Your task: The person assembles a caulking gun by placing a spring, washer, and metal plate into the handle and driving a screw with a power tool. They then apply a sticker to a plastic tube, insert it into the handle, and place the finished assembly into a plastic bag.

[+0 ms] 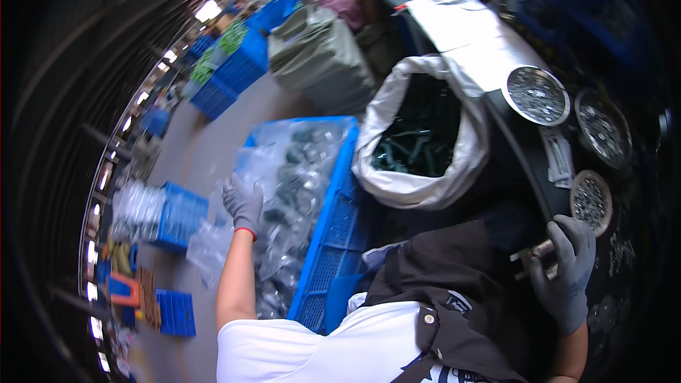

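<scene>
My left hand (243, 203), in a grey glove with a red cuff, reaches over the left side of a blue crate (316, 299). Its thumb stands apart from its fingers, and I see nothing gripped in it. Clear plastic bags (287, 202) with dark and shiny contents fill the crate; more clear plastic (211, 248) lies beside the forearm. At the dark table's edge on the right, my right hand (569, 273), also grey-gloved, curls its fingers around a small metal piece (542, 250) with thin prongs. The glove hides part of that piece.
A white sack (369, 159) holding dark green pieces stands beyond my lap. Round trays (591, 202) of small shiny parts sit on the table (512, 138). Blue crates (181, 216) stand on the floor to the left. Another person (340, 0) sits at the far end.
</scene>
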Demonstrator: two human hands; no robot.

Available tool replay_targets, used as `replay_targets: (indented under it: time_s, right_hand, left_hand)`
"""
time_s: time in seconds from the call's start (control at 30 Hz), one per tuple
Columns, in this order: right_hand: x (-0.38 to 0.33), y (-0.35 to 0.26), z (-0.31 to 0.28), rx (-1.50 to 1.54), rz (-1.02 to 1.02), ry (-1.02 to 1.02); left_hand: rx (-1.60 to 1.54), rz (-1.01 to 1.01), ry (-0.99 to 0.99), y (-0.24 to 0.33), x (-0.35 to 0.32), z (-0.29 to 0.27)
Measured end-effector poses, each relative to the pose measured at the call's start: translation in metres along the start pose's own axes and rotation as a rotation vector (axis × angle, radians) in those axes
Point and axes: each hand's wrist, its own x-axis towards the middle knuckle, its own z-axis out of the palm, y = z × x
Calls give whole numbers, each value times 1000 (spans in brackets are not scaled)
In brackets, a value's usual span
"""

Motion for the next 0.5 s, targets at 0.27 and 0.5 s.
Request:
replay_targets:
  time_s: [0.27, 0.5]
  right_hand:
    - [-123, 44, 9, -8, 903, 457]
    - [-125, 51, 31, -477, 930, 474]
  left_hand:
    - [-601, 899, -231, 342, -36, 42]
    - [-238, 492, -687, 440, -54, 191]
